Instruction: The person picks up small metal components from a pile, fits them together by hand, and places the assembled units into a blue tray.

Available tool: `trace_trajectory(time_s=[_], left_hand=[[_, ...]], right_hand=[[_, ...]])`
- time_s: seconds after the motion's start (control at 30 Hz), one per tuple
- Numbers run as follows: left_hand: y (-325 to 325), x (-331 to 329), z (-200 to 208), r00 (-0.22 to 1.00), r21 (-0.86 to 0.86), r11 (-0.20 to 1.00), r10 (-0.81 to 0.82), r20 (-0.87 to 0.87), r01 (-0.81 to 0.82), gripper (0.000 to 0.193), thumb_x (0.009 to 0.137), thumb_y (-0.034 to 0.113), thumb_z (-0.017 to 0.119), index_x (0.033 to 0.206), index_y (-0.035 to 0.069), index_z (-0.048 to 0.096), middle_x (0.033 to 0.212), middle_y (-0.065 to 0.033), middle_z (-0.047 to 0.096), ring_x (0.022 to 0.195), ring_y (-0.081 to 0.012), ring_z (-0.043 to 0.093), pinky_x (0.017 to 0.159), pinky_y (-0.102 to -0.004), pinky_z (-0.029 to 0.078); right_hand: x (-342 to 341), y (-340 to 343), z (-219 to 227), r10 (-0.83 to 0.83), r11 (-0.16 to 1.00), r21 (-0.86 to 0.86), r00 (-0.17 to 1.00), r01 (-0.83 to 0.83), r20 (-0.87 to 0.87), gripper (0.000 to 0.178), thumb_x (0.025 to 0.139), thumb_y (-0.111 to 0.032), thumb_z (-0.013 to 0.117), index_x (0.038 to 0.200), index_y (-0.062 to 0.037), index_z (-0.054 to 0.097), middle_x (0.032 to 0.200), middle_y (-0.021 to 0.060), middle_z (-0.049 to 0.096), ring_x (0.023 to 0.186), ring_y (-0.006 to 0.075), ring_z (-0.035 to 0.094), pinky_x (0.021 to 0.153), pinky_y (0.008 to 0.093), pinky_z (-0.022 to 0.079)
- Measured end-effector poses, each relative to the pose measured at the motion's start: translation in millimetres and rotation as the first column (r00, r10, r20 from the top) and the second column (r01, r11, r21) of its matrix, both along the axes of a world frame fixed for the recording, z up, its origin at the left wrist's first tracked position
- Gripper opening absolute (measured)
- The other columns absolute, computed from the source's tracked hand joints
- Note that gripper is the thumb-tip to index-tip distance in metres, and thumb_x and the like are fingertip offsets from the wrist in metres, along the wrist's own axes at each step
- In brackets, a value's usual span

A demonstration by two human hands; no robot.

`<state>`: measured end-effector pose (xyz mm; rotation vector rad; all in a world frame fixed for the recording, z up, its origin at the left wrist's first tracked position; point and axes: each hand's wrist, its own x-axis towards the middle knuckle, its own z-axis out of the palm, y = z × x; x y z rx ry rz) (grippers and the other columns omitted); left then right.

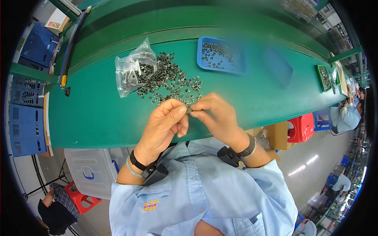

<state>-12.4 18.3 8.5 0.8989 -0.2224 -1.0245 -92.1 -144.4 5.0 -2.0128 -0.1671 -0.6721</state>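
Close to the front edge of the green table, my left hand (pixel 168 118) and my right hand (pixel 215 115) meet, each in a pinch. Between their fingertips is a small dark metal part (pixel 189 110), mostly covered by the fingers. Just beyond them spreads a loose pile of small black and silver metal parts (pixel 169 74). A clear plastic bag (pixel 128 76) lies on its side at the pile's left, with more of these parts at its mouth. Farther back to the right, a blue tray (pixel 220 70) holds many similar small parts.
A second blue tray (pixel 277 65) looks blurred right of the first. A green tray (pixel 323 78) with small parts stands at the table's far right. Below the edge are a lidded plastic bin (pixel 88 173), a red stool (pixel 301 129) and a cardboard box (pixel 277 135). Other people sit farther off.
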Motion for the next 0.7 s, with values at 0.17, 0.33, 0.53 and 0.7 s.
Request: trace_trajectory(time_s=[0.17,0.33,0.53,0.7], left_hand=[[-3,-4,-9,0.986,-0.136,0.99,-0.054,-0.16,0.032,0.016,0.094,0.021,0.056,0.095,0.006,0.053,0.068,-0.006,0.058,0.052,-0.0123,0.049,0.048,-0.0251,0.04],[-5,-5,-11,0.982,-0.155,0.986,-0.089,-0.164,0.064,0.018,0.093,0.023,0.057,0.096,0.007,0.052,0.066,-0.0042,0.056,0.05,-0.0147,0.049,0.046,-0.0269,0.037],[-4,-2,-4,0.988,-0.071,0.992,-0.111,-0.109,0.104,0.019,0.092,0.024,0.058,0.095,0.006,0.052,0.066,-0.004,0.056,0.05,-0.0143,0.049,0.045,-0.0261,0.038],[-4,2,-5,0.994,-0.036,0.996,-0.089,-0.066,0.087,0.014,0.093,0.02,0.057,0.094,0.006,0.053,0.077,-0.0049,0.062,0.056,-0.011,0.053,0.048,-0.0224,0.04]], right_hand=[[-2,2,1,0.025,0.995,0.102,0.999,-0.021,-0.042,0.017,0.074,-0.003,0.071,0.088,-0.0065,0.063,0.085,0.0057,0.064,0.077,0.0199,0.06,0.066,0.0304,0.048],[-3,1,3,0.039,0.995,0.097,0.999,-0.036,-0.037,0.015,0.074,-0.003,0.072,0.087,-0.0065,0.063,0.082,0.0056,0.064,0.075,0.0201,0.061,0.065,0.0303,0.049],[-6,0,3,0.024,0.999,0.048,1.0,-0.023,-0.016,0.014,0.074,-0.005,0.072,0.084,-0.007,0.064,0.08,0.0046,0.064,0.073,0.0201,0.061,0.063,0.031,0.049],[-2,-5,-2,0.036,0.996,-0.083,0.999,-0.035,0.009,0.018,0.075,-0.001,0.07,0.089,-0.0062,0.06,0.081,0.0054,0.063,0.073,0.0219,0.061,0.06,0.0309,0.05]])
